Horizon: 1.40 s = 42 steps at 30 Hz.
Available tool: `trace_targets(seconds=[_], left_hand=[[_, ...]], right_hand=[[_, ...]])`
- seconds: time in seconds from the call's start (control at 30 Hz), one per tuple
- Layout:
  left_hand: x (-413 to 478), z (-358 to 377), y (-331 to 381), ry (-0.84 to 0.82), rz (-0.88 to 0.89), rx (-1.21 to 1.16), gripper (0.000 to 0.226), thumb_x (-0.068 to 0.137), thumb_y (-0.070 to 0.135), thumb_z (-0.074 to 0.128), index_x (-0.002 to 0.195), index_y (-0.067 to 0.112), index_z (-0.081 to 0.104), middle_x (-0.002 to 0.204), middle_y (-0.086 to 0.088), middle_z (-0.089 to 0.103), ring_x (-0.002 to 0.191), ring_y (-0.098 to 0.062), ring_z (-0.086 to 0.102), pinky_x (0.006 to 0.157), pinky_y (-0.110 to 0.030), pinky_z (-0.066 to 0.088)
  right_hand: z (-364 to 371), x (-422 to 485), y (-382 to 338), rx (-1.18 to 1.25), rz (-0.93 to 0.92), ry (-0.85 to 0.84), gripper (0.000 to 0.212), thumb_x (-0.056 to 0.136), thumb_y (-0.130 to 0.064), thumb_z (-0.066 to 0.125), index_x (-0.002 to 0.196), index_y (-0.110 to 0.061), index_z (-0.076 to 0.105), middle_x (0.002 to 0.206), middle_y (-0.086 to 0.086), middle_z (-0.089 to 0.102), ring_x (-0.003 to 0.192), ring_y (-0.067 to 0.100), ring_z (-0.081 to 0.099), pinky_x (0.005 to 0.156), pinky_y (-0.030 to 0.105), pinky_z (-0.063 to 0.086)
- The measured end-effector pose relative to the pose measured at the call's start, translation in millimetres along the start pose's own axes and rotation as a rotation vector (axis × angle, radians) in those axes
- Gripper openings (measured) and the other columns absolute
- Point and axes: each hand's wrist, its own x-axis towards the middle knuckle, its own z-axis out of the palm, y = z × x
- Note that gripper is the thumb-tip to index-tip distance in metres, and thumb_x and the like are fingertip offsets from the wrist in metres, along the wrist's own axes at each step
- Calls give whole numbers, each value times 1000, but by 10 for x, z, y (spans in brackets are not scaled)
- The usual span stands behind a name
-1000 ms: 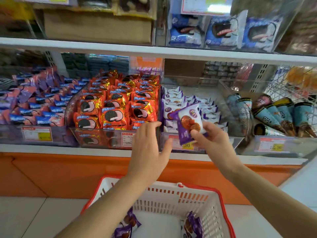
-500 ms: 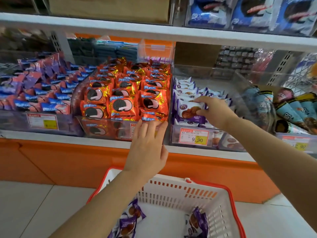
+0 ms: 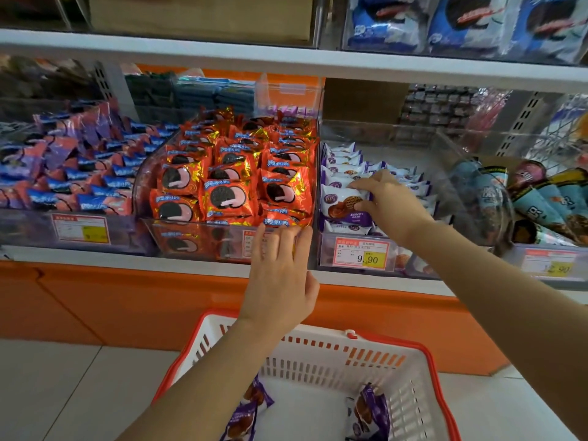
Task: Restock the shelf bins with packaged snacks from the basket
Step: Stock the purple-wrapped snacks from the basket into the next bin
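My right hand (image 3: 386, 203) reaches into the clear bin (image 3: 356, 253) of purple-and-white snacks and pinches a purple-and-white snack packet (image 3: 342, 203) at the front of the stack. My left hand (image 3: 280, 275) has straight fingers and touches the front edge of the neighbouring bin of red cookie packs (image 3: 232, 186). Below, the red-rimmed white basket (image 3: 321, 354) holds purple packets: two at the left (image 3: 245, 412) and one at the right (image 3: 369, 412).
A bin of blue and pink cookie packs (image 3: 73, 176) stands at the left, a bin of cone snacks (image 3: 541, 198) at the right. An upper shelf (image 3: 286, 63) overhangs with blue packs. An orange shelf base (image 3: 127, 303) and a pale tiled floor (image 3: 47, 386) lie below.
My right hand carried the purple-and-white packet from in front of the bin down into it and set it on the stack. My left hand moved up to the red bin's front edge.
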Motion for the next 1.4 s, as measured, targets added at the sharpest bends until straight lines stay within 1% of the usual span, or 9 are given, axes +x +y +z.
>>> trace_targets(seconds=[0.13,0.3,0.5,0.7,0.83,0.93,1.1,1.27,1.4], left_hand=[[-8,15,-20,12,16,2,66,64,28,78,123,6,59,114,-16,63,107,-33,59,99,-55,44],[-18,24,-41,17,36,7,63,67,25,76,124,6,59,115,-15,62,108,-32,59,100,-54,43],[-5,-6,-43,9,29,-51,61,67,19,75,124,5,59,114,-16,62,108,-33,59,100,-56,43],[-20,-40,-54,-10,60,-63,65,69,13,73,130,2,53,120,-18,58,113,-35,55,103,-57,40],[-214,-10,-12,0,114,-93,56,68,15,74,121,4,59,115,-18,61,108,-33,56,99,-55,41],[-607,116,-19,-127,207,-147,50,54,26,87,99,14,70,95,-6,68,89,-25,66,88,-51,49],[-1355,497,-252,-410,237,-172,36,54,25,85,87,21,69,86,5,64,84,-17,56,86,-40,45],[-1858,804,-472,-564,254,-114,26,56,28,76,81,21,71,83,4,67,81,-16,60,83,-37,45],[-2061,1055,-518,-825,144,-79,49,29,26,91,74,24,72,78,8,66,69,-12,64,65,-32,56]], right_hand=[[-23,-125,-33,-234,-136,205,47,91,-18,63,135,-20,46,127,8,42,119,24,39,100,34,35],[20,-219,15,-119,-257,145,35,94,-2,50,126,-15,58,125,7,47,104,24,55,77,35,52],[62,-492,97,-58,-324,147,32,99,-17,42,128,-13,56,129,3,50,110,20,55,80,24,44],[180,-899,278,-75,-342,88,39,97,-13,47,137,-12,48,138,6,48,123,23,49,99,36,44],[304,-1163,347,-124,-433,223,24,96,-12,44,118,-14,52,120,10,57,109,26,56,91,40,51],[526,-1375,371,-147,-474,120,21,92,-22,41,111,-20,49,110,1,61,101,16,57,87,32,51],[1138,-1708,509,-166,-369,-172,49,68,-24,82,108,-27,54,103,-11,62,88,6,63,76,23,56],[1822,-2035,713,-139,-174,-378,41,73,-21,71,113,-21,60,106,-4,60,93,16,64,79,30,57],[2212,-2143,779,-103,51,-533,48,99,-22,42,143,-17,26,141,-1,34,130,18,36,106,26,35]])
